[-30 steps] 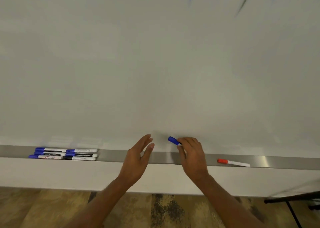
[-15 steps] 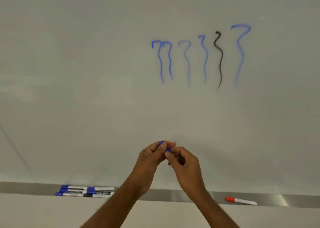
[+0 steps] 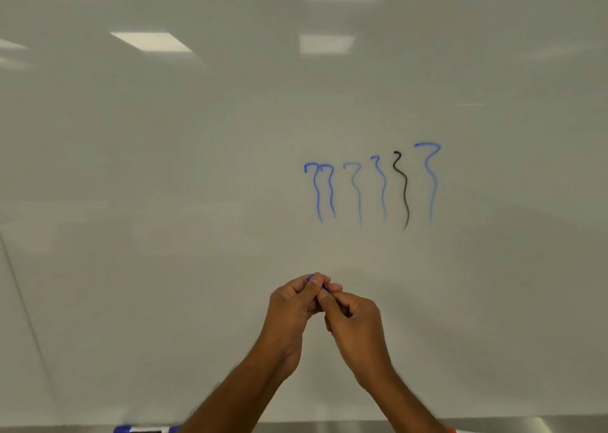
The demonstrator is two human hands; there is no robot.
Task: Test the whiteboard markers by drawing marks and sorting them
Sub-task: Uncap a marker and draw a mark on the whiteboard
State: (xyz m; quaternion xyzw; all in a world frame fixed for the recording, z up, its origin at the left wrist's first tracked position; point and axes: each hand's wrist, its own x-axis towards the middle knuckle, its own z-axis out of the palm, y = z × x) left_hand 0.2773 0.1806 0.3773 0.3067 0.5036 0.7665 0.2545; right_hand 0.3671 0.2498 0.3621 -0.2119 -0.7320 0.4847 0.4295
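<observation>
Left hand and right hand both grip one blue marker between them, likely to pull its cap off, six test squiggles on the whiteboard above the hands

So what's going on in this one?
A person at a whiteboard holds a blue marker, left hand and right hand both pinching it, apparently working the cap. Above, the board carries five blue squiggles and one black squiggle. A blue-capped marker lies on the tray at the bottom edge.
</observation>
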